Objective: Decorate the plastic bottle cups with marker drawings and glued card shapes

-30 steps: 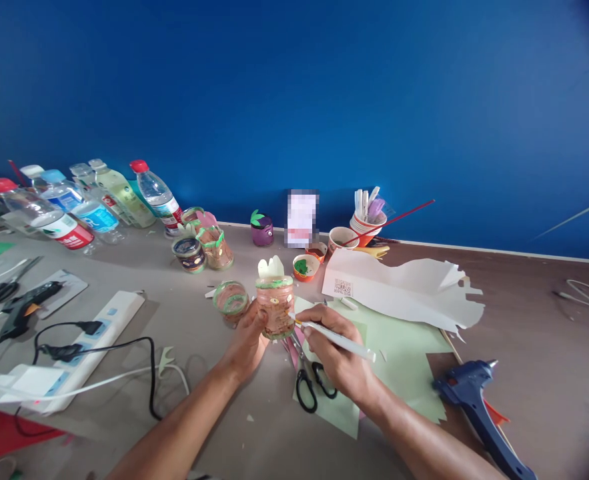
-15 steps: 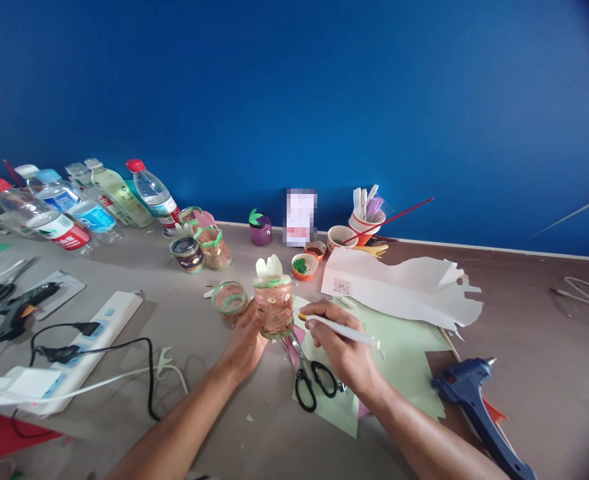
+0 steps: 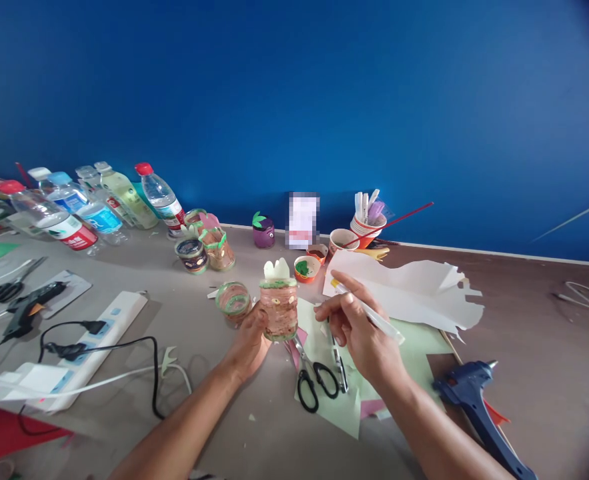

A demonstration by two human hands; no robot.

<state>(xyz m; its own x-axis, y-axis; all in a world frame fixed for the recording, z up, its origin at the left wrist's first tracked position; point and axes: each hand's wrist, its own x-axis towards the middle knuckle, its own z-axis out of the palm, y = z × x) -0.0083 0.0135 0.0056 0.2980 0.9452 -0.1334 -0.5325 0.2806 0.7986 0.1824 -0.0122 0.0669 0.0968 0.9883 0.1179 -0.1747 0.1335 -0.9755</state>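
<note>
Left hand grips the glass jar, already painted, remaining work unclear; to its right, right hand holds a white marker

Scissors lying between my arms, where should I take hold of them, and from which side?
Probably best by the black handle loops of the scissors, coming from your own side. The loops face you and spread apart, offering an easy grip, while the metal blades point away, toward the jar in your left hand.
</note>
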